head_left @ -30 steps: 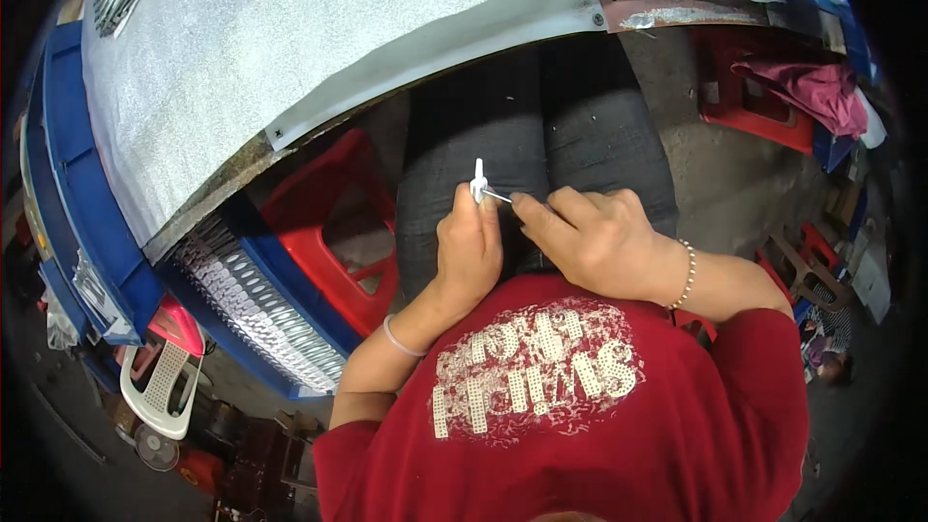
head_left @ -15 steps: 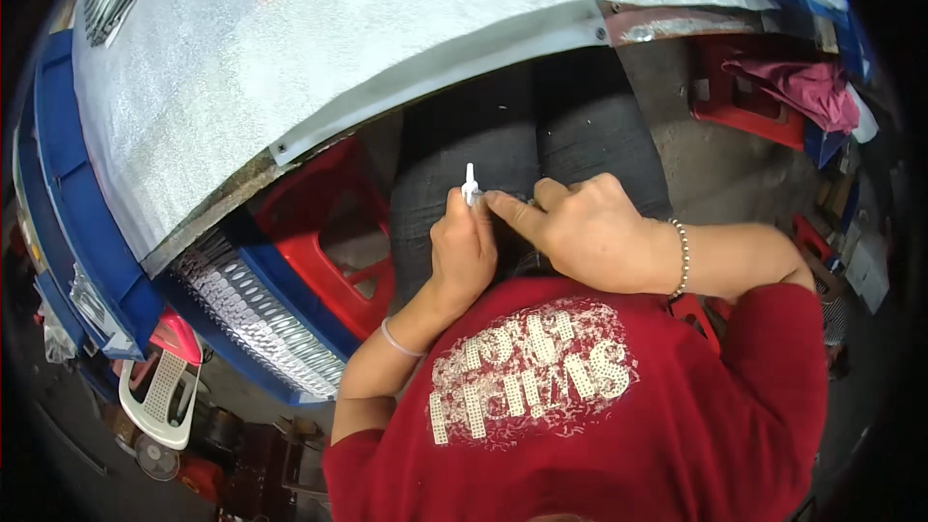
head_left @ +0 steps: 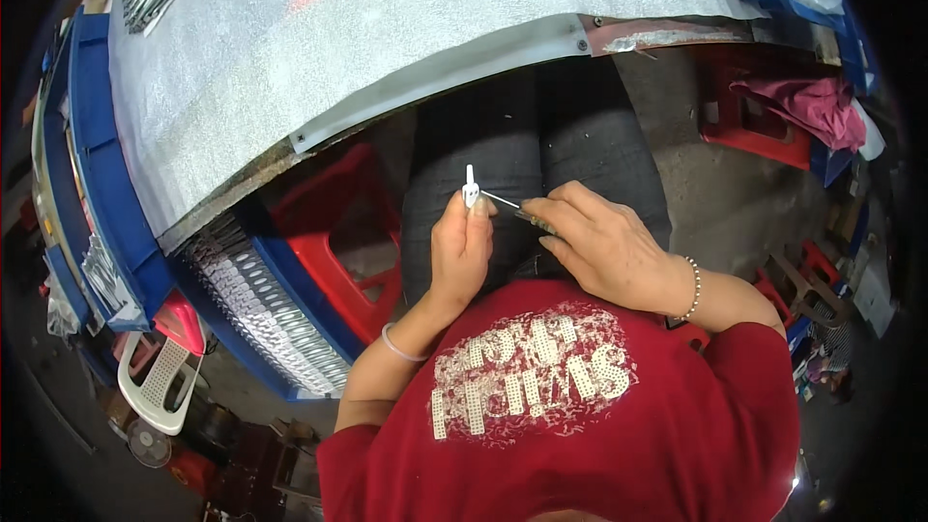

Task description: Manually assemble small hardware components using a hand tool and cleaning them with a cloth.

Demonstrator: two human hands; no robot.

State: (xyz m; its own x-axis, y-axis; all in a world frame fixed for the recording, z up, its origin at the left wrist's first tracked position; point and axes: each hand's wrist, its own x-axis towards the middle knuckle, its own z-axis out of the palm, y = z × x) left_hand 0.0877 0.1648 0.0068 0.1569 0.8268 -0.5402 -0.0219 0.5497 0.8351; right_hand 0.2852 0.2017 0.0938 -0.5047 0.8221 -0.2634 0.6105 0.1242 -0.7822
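White plastic piece (head_left: 471, 189) sits pinched in the left hand (head_left: 460, 249) over the lap, long axis upright, narrow end up toward the bench. The right hand (head_left: 607, 249) grips a thin metal tool (head_left: 510, 205) whose tip touches the piece's side. Best, I judge, to hold the piece still and steer the tip gently. Beyond stand a red stool (head_left: 340, 232), then the foam-covered bench (head_left: 319, 48)
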